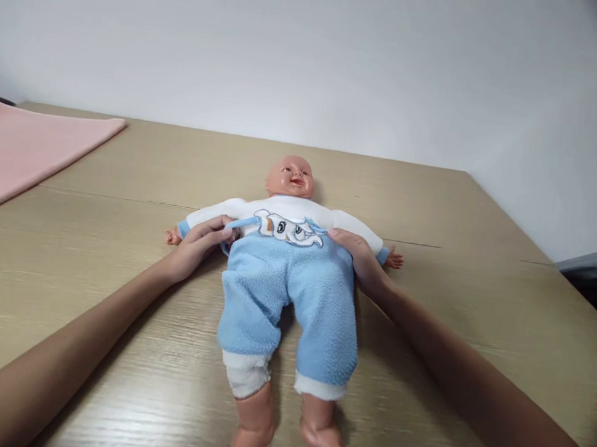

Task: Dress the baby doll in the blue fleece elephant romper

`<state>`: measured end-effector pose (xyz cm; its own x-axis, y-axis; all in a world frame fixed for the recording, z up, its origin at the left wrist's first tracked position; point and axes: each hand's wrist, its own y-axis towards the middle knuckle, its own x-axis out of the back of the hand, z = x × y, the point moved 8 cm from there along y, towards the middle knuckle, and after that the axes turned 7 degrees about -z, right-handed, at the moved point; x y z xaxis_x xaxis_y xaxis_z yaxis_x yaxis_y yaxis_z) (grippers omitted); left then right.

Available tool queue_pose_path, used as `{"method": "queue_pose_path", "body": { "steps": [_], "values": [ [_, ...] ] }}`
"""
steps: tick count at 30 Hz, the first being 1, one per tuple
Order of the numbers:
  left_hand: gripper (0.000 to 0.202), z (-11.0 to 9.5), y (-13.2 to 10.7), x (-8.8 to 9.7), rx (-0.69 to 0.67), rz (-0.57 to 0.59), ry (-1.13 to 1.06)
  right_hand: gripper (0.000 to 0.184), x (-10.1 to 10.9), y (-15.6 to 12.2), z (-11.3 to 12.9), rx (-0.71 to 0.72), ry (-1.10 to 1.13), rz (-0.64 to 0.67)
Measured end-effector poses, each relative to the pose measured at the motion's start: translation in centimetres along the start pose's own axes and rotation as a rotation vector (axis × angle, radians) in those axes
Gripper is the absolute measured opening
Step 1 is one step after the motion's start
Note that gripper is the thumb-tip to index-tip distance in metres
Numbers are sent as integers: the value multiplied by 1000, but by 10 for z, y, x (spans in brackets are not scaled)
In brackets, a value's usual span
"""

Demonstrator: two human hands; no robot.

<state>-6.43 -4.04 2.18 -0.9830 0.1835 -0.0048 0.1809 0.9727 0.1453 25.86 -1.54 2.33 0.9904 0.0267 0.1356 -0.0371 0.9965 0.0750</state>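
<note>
Two bare hands work at the waist of the doll [289, 255], one on each side. The left hand [202, 244] is curled, thumb against fingers, and pinches the end of a blue strap [244, 222], which runs inward to the chest patch [287, 229]. The right hand [360, 252] is loosely bent, its fingertips at a second strap [319, 227]; whether it grips that strap I cannot tell. Between the hands, the patch shows a cartoon face with two eyes, just above the blue trousers [327, 318]. These end in white cuffs, with bare feet below, nearest the person. The doll lies on its back in the middle of the table [474, 313], arms spread, head away from the person, in a white top [353, 224]. Well apart, a pink cloth [32, 146] covers the table's far left part. Behind rises a pale wall [307, 64]
</note>
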Motion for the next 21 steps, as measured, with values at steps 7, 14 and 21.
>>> {"method": "queue_pose_path", "body": {
  "steps": [7, 14, 21],
  "values": [
    [43, -9, 4, -15, -94, -205, -99, 54, 6, -8, 2, -14, 196, -229],
    [45, -22, 7, -23, -239, -495, 141, 44, 6, -9, 1, 158, -10, -255],
    [39, -17, 2, -27, -246, -492, 196, 25, 20, -32, 37, 450, -185, -416]
  ]
}}
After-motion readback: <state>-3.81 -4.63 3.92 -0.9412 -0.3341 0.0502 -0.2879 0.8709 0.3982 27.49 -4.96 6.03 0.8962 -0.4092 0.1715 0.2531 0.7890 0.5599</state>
